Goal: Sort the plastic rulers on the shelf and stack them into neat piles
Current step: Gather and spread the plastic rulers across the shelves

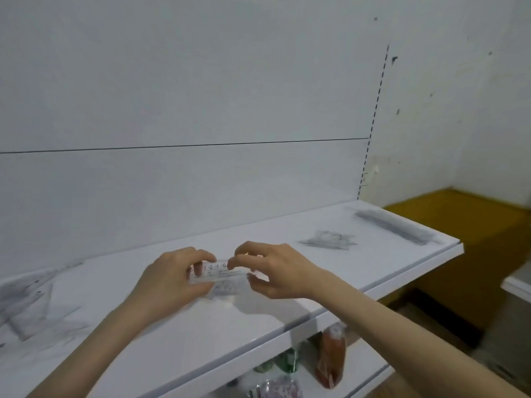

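Observation:
A short clear plastic ruler (pixel 219 273) with printed numbers is held just above the white shelf (pixel 258 320), between both hands. My left hand (pixel 175 278) pinches its left end with curled fingers, and my right hand (pixel 270 271) pinches its right end. A loose heap of clear rulers (pixel 31 300) lies at the shelf's left end. A small pile of clear set squares (pixel 330 240) sits to the right, and a long straight stack of rulers (pixel 393 227) lies near the shelf's right end.
The white back panel (pixel 184 173) rises behind the shelf. Below the shelf edge stand an orange bottle (pixel 330 357), green bottles (pixel 284 360) and other drinks. A yellow-brown floor area (pixel 471 239) lies to the right.

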